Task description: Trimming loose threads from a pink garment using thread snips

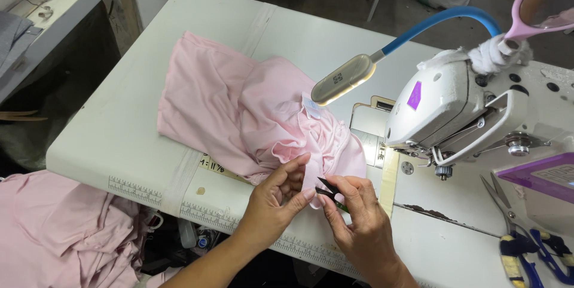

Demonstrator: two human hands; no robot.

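A pink garment lies bunched on the white sewing table. My left hand pinches its gathered lower edge near the table's front. Close beside it, my right hand grips small black thread snips, their tips pointing at the fabric edge between my hands. A small white label shows on the garment just under the lamp head.
A white sewing machine stands at the right, with a blue gooseneck lamp over the cloth. Scissors with wrapped handles lie at the far right. More pink fabric is piled below the table's left edge.
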